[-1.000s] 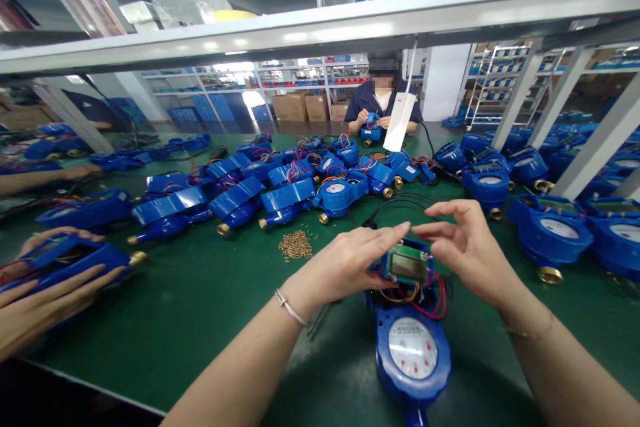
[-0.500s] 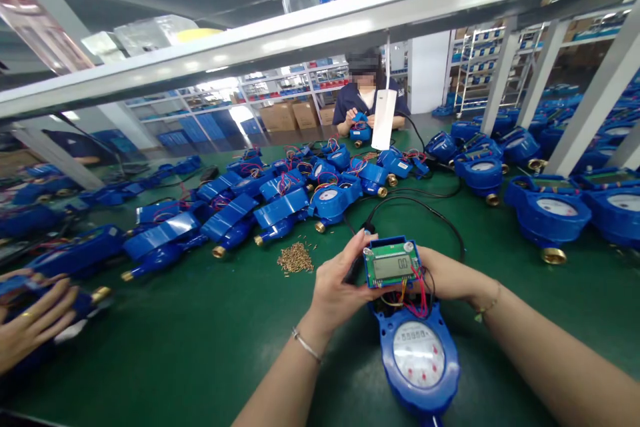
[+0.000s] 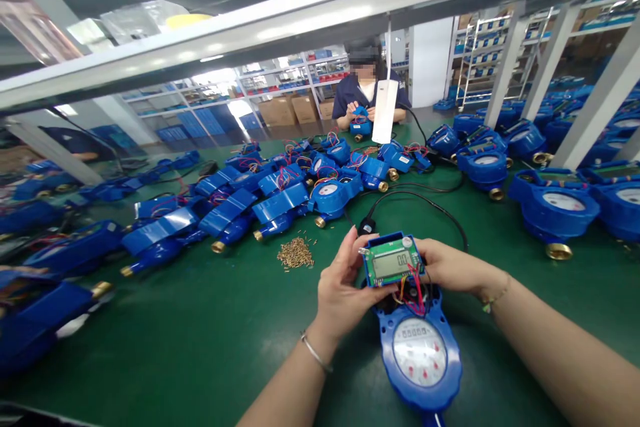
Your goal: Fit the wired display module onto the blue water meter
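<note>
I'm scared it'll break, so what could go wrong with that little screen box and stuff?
The thin wires run between the display box and the blue meter, so pulling the box too far might tug one loose. The left hand holds the box, with the right hand against its side; if they slipped, the box could drop. Small brass pieces lie in a loose pile on the green table, so a bump could scatter them.

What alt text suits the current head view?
A person's left hand and right hand hold a display module reading 0.0, wired to a blue meter. Small brassy pieces lie heaped to the left on the green table, other meters beyond.
</note>
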Demonstrator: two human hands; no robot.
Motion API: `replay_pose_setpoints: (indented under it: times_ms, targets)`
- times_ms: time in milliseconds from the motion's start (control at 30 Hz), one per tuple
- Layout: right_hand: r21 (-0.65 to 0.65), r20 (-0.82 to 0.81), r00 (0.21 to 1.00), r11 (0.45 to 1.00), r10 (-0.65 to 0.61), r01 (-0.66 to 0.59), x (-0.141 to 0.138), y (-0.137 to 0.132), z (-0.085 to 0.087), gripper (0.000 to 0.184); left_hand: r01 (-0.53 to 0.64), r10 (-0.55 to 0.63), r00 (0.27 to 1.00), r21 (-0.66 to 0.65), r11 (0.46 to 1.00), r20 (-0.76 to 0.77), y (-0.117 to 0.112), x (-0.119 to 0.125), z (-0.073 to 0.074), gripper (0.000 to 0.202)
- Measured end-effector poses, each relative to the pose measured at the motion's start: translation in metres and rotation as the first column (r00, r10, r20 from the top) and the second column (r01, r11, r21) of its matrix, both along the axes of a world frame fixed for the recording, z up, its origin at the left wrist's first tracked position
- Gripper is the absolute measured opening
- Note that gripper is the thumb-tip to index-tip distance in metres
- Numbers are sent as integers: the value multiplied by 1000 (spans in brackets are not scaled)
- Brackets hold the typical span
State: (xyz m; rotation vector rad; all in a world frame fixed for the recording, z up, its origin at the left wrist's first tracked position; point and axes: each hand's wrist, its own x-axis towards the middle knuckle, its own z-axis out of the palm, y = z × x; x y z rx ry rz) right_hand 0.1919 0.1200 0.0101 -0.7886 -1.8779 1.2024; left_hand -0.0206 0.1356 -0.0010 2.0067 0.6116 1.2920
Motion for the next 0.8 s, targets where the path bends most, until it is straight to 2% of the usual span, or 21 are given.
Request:
replay_pose_setpoints:
  times_ms: [100, 233, 400, 500, 567, 633, 800]
  targets:
    - [-21, -14, 1000, 1000, -16, 16, -2, -1, -1, 35, 37, -28, 997, -123, 992, 74, -5, 1, -2, 93]
    - [-29, 4, 995, 995, -97, 97, -3, -8, -3, 36, 33, -2, 993, -275, 961, 115, -10, 3, -3, 95]
    - [-32, 60, 997, 998, -53, 55, 6, -20, -5, 36, 67, 10, 984, -420, 905, 179, -15, 7, -1, 95]
    - [-37, 69, 993, 995, -94, 97, 6, -25, -7, 36, 66, 34, 980, -485, 872, 195, -17, 9, -1, 94]
    - [-34, 64, 984, 985, -164, 166, 2, -27, -9, 37, 66, 31, 982, -494, 867, 186, -17, 9, -1, 93]
    - [-25, 56, 971, 972, -231, 233, -2, -27, -13, 40, 38, 26, 991, -456, 889, 134, -16, 9, 0, 91]
    - [-14, 17, 944, 944, -329, 330, -5, -28, -24, 46, -68, 39, 994, -294, 953, -103, -14, 6, 7, 82]
